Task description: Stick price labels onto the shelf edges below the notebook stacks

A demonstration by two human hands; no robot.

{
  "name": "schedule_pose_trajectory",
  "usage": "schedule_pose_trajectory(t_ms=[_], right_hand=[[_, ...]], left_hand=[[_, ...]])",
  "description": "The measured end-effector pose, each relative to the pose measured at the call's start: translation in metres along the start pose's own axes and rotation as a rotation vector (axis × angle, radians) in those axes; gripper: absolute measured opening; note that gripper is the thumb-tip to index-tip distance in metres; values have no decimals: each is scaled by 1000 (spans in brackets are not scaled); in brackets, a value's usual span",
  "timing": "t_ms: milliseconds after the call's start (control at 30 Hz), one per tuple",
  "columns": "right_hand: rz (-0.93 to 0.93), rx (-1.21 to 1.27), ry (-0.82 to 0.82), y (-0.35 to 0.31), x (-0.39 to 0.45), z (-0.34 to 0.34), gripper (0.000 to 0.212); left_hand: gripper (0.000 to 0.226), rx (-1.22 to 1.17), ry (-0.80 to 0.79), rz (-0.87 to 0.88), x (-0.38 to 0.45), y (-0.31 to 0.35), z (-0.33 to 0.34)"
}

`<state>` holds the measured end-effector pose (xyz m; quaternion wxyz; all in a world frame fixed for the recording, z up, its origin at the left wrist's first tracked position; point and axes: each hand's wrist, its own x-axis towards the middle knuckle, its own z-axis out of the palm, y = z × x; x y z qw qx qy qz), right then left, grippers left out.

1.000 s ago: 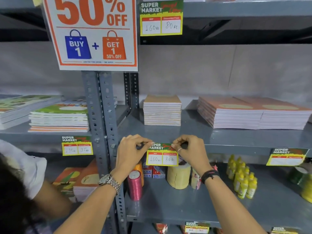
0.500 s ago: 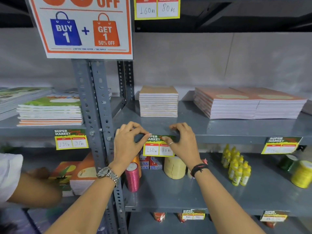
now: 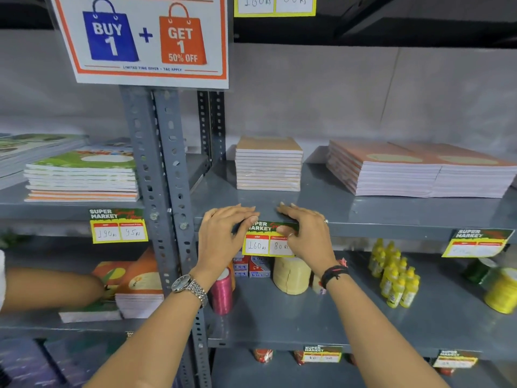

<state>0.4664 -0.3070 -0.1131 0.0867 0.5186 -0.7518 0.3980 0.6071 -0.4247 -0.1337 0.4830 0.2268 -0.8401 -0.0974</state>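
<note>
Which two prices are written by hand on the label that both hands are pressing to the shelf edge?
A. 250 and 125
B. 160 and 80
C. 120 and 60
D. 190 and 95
B: the price label under the left hand and right hand reads 160 and 80, while 190 and 95 stand on the label below the green notebook stack.

Soft, even indoor light, dim under the upper shelf (image 3: 391, 29); wide-angle bowing at the edges, and the far-right label (image 3: 478, 243) looks blurred, perhaps unreadable.
</note>
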Motion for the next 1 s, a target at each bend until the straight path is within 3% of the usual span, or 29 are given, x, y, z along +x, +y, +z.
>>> schedule_pose_trajectory(t_ms=[200,300,433,833,1000], right_hand=[[-70,-95,-274,6,1,-19,67],[-8,-71,-156,-3,1,-11,69],[29,-53,61,-6,-2,5,56],[-13,-205,113,-8,-11,16,47],[-8,-219,44,-21,-4,-4,60]], left_hand=[[19,-58,25,-19,-1,4,-1],[17,-57,38,-20,-1,5,0],[16,-43,56,-22,-3,4,3],[17,44,42,-42,-2,10,0],[21,70,-29,12,7,14,-13]])
